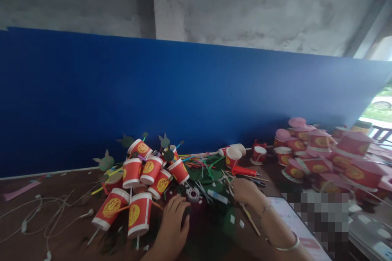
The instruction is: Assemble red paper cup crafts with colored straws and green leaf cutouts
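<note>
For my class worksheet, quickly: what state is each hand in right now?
Left hand: loosely curved, a dark item beside it; grip cannot be told.
Right hand: partly curled near a thin stick; grip cannot be told.

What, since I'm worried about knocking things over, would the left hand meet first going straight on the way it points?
Probably the white ring-shaped roll just ahead of the left hand; a red-and-white paper cup with a yellow emblem lies close to that line too, though depth is unclear.
</note>
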Available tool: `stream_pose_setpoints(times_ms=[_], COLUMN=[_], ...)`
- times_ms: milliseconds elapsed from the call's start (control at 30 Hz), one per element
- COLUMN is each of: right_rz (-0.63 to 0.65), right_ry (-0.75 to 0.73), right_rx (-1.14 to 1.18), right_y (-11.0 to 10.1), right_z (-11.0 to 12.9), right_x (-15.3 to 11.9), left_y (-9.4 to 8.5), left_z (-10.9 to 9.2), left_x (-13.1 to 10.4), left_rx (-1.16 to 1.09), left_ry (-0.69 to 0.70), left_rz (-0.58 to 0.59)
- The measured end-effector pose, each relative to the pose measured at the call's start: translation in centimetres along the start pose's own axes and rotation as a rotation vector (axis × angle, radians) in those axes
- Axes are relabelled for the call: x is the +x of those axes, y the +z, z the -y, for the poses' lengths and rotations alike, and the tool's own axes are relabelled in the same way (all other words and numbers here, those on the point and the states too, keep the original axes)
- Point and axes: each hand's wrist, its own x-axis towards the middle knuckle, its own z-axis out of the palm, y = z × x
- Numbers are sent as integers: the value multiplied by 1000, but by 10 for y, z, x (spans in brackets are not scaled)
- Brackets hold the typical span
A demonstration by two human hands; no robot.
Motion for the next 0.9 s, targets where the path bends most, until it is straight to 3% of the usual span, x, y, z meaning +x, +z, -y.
stream_pose_setpoints(times_ms=[100,267,400,467,600,900], right_rz=[61,-49,-141,-241,-322,-312], right_ry=[-24,-122,-499,-604,-738,-722], right_rx=[-35,8,420,537,602,616], right_y=[-8,-13,16,34,51,54], right_z=[8,58,107,120,124,117], right_x=[-3,-10,-30,-39,-48,-48], left_y=[-5,-10,-12,-13,-13,-17], left_z=[-3,-6,-5,-5,-4,-5], left_x=[3,4,1,1,3,5], left_rx=[-41,-134,-173,-192,-240,-258], left_ry=[12,19,-18,-35,-37,-46], left_rz=[-26,-104,-202,-231,-199,-168])
